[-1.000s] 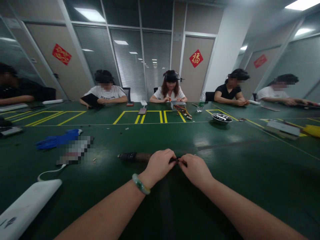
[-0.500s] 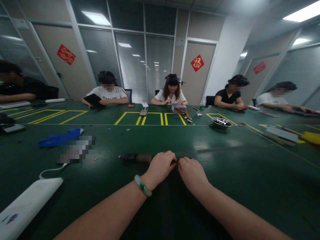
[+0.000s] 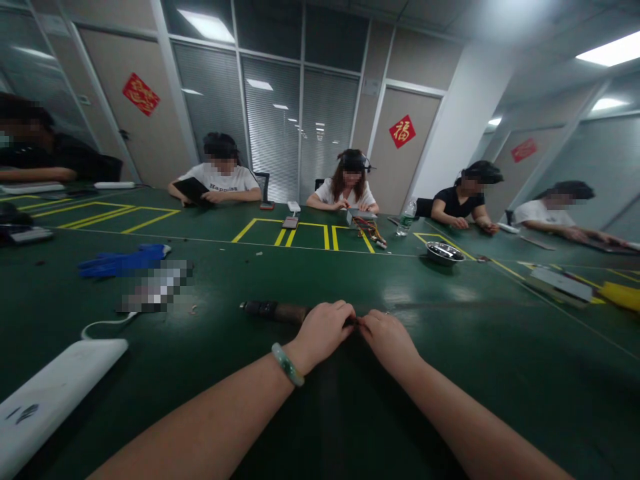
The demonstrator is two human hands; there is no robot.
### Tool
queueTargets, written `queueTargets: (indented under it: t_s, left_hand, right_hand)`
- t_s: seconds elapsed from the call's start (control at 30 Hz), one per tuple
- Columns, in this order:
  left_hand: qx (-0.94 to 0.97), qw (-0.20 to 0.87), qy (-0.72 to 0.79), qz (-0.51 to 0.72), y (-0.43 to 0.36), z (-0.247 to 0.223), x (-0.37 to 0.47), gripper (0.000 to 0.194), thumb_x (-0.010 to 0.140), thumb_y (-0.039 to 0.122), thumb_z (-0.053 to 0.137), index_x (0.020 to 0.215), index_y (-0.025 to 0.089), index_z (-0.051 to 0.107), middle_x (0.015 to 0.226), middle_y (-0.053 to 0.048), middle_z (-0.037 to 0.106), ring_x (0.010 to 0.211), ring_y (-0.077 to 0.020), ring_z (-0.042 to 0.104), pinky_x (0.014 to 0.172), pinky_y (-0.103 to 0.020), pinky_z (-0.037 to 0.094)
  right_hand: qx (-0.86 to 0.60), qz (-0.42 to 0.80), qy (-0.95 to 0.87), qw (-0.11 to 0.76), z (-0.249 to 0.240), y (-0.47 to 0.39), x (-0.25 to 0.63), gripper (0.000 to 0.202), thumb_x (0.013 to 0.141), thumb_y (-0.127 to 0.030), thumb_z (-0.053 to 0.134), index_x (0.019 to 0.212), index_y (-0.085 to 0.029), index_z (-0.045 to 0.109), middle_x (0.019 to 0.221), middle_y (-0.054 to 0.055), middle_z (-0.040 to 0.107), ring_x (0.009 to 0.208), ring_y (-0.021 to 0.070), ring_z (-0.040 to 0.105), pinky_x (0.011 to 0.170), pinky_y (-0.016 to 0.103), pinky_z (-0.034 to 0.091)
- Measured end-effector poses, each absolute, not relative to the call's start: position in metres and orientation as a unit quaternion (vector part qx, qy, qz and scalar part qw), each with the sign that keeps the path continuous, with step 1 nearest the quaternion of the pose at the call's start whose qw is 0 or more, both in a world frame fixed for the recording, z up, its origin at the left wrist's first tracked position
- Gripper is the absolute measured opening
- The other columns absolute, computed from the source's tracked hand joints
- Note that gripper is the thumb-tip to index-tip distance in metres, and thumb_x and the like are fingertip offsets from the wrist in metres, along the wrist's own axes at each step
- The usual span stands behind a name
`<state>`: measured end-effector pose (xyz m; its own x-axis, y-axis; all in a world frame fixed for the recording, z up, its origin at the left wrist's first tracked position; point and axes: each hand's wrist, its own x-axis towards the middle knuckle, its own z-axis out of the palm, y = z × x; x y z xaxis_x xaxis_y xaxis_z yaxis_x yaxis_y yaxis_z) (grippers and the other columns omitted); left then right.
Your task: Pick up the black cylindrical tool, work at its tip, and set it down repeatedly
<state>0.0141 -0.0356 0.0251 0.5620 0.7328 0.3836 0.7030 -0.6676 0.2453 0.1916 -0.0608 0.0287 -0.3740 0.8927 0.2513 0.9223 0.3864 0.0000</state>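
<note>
A dark cylindrical tool (image 3: 283, 313) with a narrow tip at its left end lies on the green table (image 3: 210, 373). My left hand (image 3: 327, 331), with a jade bangle (image 3: 287, 365) at the wrist, is closed over the tool's right part. Close beside it, my right hand (image 3: 387, 340) has its fingers pinched together near the tool's right end. The fingertips of both hands almost meet. Whatever small part lies between them is dark and hidden by the fingers.
Left lie a blue glove (image 3: 125, 261), a blurred-out device (image 3: 157, 288) and a white power bank (image 3: 60, 393) with a cable. Across the table are a metal bowl (image 3: 444, 253), a bottle (image 3: 407, 217), a grey box with wires (image 3: 361, 219) and several seated people.
The camera view has tilted slightly, so the room appears rotated. My hands stay together at the tool, with my right hand's fingertips slightly farther from my left.
</note>
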Motion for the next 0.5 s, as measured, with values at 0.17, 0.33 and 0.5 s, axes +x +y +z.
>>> queueTargets:
  t_s: [0.17, 0.33, 0.5]
  left_hand:
    - [0.882, 0.036, 0.406, 0.236, -0.036, 0.026, 0.013, 0.018, 0.086, 0.024, 0.063, 0.103, 0.022, 0.056, 0.101, -0.002, 0.062, 0.091, -0.0193, 0.061, 0.082, -0.033, 0.047]
    - [0.885, 0.031, 0.390, 0.251, -0.039, 0.029, 0.012, 0.030, 0.085, 0.022, 0.064, 0.113, 0.024, 0.054, 0.108, -0.001, 0.063, 0.099, -0.0199, 0.061, 0.089, -0.036, 0.046]
    - [0.890, 0.014, 0.368, 0.270, -0.044, 0.032, 0.010, 0.038, 0.086, 0.019, 0.061, 0.122, 0.023, 0.050, 0.122, -0.004, 0.060, 0.117, -0.0209, 0.054, 0.104, -0.039, 0.038]
  right_hand:
    - [-0.509, -0.106, -0.849, 0.097, 0.026, -0.054, 0.199, 0.021, 0.095, -0.019, 0.046, 0.098, -0.019, 0.067, 0.106, 0.007, 0.063, 0.093, 0.0175, 0.059, 0.084, 0.029, 0.045]
    - [-0.464, -0.104, -0.875, 0.091, 0.015, -0.041, 0.206, 0.024, 0.095, -0.013, 0.042, 0.109, -0.014, 0.061, 0.119, 0.012, 0.061, 0.115, 0.0212, 0.054, 0.099, 0.036, 0.042]
    - [-0.443, -0.068, -0.889, 0.098, 0.018, -0.040, 0.197, 0.032, 0.089, -0.005, 0.040, 0.114, -0.014, 0.058, 0.108, 0.009, 0.063, 0.104, 0.0184, 0.058, 0.108, 0.034, 0.032]
